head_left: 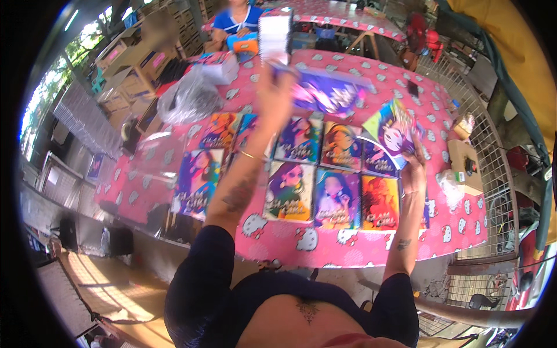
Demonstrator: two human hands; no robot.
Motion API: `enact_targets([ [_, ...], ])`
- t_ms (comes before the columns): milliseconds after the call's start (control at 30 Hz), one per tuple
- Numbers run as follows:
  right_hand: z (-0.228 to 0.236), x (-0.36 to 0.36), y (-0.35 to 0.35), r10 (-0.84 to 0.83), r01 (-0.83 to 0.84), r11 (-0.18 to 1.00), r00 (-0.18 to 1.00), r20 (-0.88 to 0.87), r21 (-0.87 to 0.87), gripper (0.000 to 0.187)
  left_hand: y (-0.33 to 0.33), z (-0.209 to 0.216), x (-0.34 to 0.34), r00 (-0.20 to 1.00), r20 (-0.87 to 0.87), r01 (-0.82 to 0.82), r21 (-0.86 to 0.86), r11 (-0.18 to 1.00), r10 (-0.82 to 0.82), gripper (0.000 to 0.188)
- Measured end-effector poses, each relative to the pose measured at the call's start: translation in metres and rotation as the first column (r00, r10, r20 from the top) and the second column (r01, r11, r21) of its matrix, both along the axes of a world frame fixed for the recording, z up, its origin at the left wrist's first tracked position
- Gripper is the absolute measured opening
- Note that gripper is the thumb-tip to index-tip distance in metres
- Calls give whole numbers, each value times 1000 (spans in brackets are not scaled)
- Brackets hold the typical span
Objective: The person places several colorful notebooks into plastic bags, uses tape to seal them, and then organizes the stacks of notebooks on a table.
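My right hand [414, 168] grips a notebook [391, 130] with a bright illustrated cover, tilted above the right end of the laid-out notebooks. My left hand [275, 90] reaches far over the table and is smeared by motion; its fingers do not show clearly. Just beyond it, a white, spiral-edged block of pages [275, 37] stands up; whether the hand touches it I cannot tell. Between my arms lie several spiral notebooks in two rows, among them a white-and-purple one [290, 191], a purple one [337, 199] and an orange one [380, 202].
A pink patterned cloth [290, 240] covers the table. Purple printed sheets or covers [333, 95] lie beyond the rows. At left are a clear plastic bag [188, 98] and cardboard boxes [133, 75]; at right, a small carton [464, 168]. A person in blue [237, 20] sits across.
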State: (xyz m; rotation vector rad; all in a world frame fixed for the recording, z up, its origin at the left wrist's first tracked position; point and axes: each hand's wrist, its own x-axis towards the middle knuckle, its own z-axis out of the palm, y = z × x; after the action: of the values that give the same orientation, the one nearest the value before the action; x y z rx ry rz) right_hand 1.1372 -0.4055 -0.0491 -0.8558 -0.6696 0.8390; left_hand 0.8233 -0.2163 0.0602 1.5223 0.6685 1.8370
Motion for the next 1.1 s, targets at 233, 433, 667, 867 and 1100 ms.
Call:
enact_targets([
  [233, 19, -308, 27, 410, -407, 911, 869, 277, -70, 76, 4, 92, -236, 935, -352, 84, 118, 989, -37, 28],
  [433, -78, -413, 55, 294, -186, 956, 596, 747, -228, 66, 21, -87, -246, 348, -932, 53, -90, 995, -103, 47],
  [667, -131, -209, -18, -89, 418, 905, 374, 923, -82, 54, -127, -130, -105, 543, -835, 315, 101, 944, -92, 84],
  [867, -174, -4, -122, 321, 784, 515, 199, 926, -347, 46, -255, -241, 77, 242, -967, 489, 188, 852, 75, 75],
  [1100, -161, 52, -138, 318, 847, 456, 131, 939, -273, 44, -252, -267, 143, 208, -974, 671, 209, 711, 90, 34],
])
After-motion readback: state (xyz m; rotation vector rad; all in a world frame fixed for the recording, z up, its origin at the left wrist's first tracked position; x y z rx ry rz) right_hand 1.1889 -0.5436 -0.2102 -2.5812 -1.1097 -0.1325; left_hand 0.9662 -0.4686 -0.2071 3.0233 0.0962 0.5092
